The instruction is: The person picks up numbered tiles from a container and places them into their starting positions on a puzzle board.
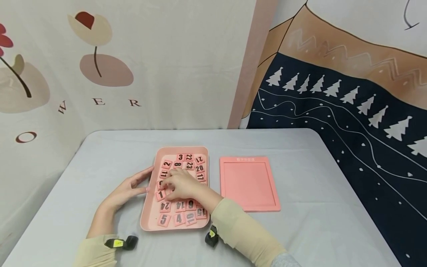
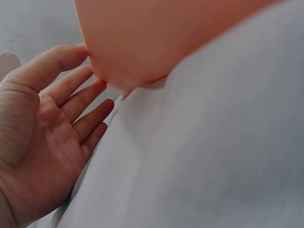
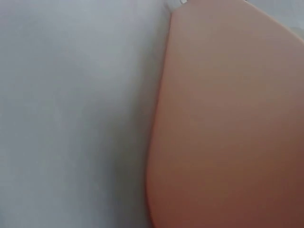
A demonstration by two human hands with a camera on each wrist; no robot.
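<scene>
In the head view, a pink tray (image 1: 149, 218) holds several loose pink number tiles, among them a 5 tile (image 1: 164, 220) and a 24 tile (image 1: 165, 206). My left hand (image 1: 125, 191) is at the tray's left side; the left wrist view shows its fingers (image 2: 78, 102) extended, with tips touching the tray wall (image 2: 128, 42). Over the tray's middle, my right hand (image 1: 183, 184) reaches down among the tiles, fingers bent, close to the 1 tile (image 1: 160, 195). Whether it pinches a tile is hidden. Only the tray's outer wall (image 3: 223, 118) shows in the right wrist view, not the hand.
To the tray's right lies a pink square frame board (image 1: 248, 185) with a raised rim, flat on the white-covered table (image 1: 317, 222). A light printed curtain (image 1: 183, 74) hangs behind, and a dark tree-patterned cloth (image 1: 333, 111) is at the right.
</scene>
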